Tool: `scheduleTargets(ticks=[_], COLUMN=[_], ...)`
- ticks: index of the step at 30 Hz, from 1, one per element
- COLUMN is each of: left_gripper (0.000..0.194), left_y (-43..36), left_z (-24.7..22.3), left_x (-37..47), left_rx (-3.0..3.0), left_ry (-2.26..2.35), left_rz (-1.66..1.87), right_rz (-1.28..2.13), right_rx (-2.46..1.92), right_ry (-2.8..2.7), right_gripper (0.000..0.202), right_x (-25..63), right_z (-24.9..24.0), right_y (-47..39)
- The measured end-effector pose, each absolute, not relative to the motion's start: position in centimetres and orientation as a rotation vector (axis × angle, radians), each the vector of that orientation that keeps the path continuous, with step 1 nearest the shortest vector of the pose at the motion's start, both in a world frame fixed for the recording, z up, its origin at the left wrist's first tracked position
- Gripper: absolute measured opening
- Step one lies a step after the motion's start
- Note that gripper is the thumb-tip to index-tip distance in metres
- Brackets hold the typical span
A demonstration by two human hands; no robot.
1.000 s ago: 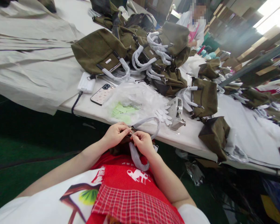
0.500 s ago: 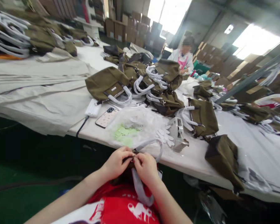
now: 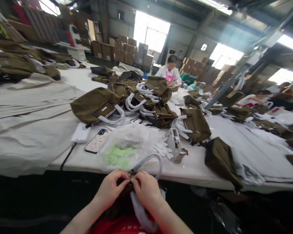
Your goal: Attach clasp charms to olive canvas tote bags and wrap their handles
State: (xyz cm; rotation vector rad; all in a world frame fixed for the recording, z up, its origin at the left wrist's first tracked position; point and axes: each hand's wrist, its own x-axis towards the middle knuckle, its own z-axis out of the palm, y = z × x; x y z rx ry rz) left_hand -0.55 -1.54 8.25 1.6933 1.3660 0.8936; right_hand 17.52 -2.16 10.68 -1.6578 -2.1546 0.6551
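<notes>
Just off the table's front edge, my left hand (image 3: pixel 114 186) and my right hand (image 3: pixel 146 187) meet, thumbs and fingertips pinched together on a dark bag's top edge. Little of this bag shows between and below them. One wrapped grey-white handle (image 3: pixel 158 162) arches up behind my right hand, and another (image 3: pixel 140 211) hangs below it. The small part between the fingertips is too hidden to make out. Beyond my hands, a clear plastic bag (image 3: pixel 136 138) holds light green pieces (image 3: pixel 119 154), with white tags (image 3: pixel 163 149) at its right.
A phone (image 3: pixel 97 141) and a white device with a cable (image 3: pixel 81 132) lie at the left. A metal tape dispenser (image 3: pixel 175 146) stands at the right. Olive bags (image 3: pixel 96 104) are heaped behind; another bag (image 3: pixel 221 159) overhangs the edge. A person (image 3: pixel 170 73) is across the table.
The view has tilted up, showing more of the hall and a further person at the right. My hands appear lower in the picture and still pinch the dark bag's edge.
</notes>
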Motion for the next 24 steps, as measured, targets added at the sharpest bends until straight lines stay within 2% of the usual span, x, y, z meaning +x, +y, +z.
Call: scheduleTargets(ticks=[1, 5, 10, 15, 20, 24], left_gripper=[0.015, 0.03, 0.041, 0.043, 0.039, 0.031], left_y=[-1.5, -1.4, -1.1, -0.2, 0.6, 2.7], left_z=[8.4, 9.5, 11.2, 11.3, 10.9, 12.7], left_x=[-0.6, -0.9, -1.7, -2.0, -0.6, 0.6], left_rx=[1.709, 1.733, 1.727, 1.742, 1.789, 1.817], left_ry=[1.369, 1.385, 1.443, 1.491, 1.464, 1.499], left_rz=[0.888, 0.958, 1.098, 1.134, 1.144, 1.243], right_rz=[0.643, 0.733, 1.137, 1.547, 1.544, 1.54], right_rx=[-1.621, -1.34, -1.114, -1.097, -1.13, -1.146], right_ry=[-2.119, -2.062, -1.831, -1.426, -1.35, -1.192], right_gripper=[0.011, 0.028, 0.02, 0.027, 0.034, 0.041], right_x=[17.7, 17.9, 17.4, 17.1, 17.7, 18.0], right_z=[10.9, 11.5, 10.7, 9.3, 8.9, 8.4], right_y=[-2.2, -2.3, -2.1, -1.9, -1.7, -1.3])
